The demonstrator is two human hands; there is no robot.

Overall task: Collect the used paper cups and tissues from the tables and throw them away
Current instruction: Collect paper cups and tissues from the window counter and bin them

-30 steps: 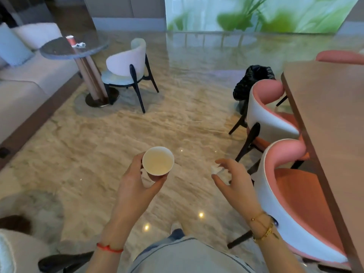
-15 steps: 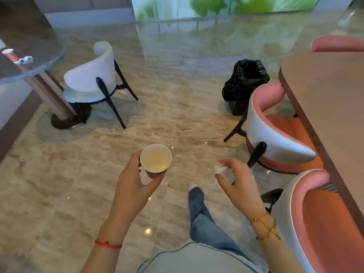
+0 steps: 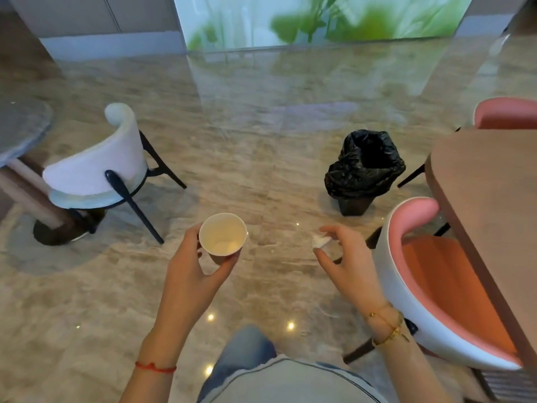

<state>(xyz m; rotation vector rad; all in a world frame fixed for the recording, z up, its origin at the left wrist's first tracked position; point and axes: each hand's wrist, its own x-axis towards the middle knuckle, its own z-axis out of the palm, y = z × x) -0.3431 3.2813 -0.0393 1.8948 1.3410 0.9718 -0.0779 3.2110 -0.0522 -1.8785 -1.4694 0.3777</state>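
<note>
Head view: the bin lined with a black bag [image 3: 364,167] now stands in the open at one o'clock, nearer than half a second ago and no longer partly behind the pink chair [image 3: 453,286], which has slid to four o'clock. The white chair [image 3: 96,167] and the round table [image 3: 23,123] have drifted out to ten o'clock, and the cup and tissue seen on that table earlier are out of the picture.

The left hand [image 3: 191,274] holds a paper cup [image 3: 223,234] upright at centre, thumb and fingers curled round its wall; its mouth shows a pale, empty-looking inside. The right hand [image 3: 348,263] pinches a small crumpled tissue [image 3: 319,241] between thumb and fingertips, the other fingers loosely bent. Both are carried as before, above the marble floor [image 3: 261,158]. The wooden table [image 3: 494,199] lies at three o'clock. No writing or label can be read anywhere.
</note>
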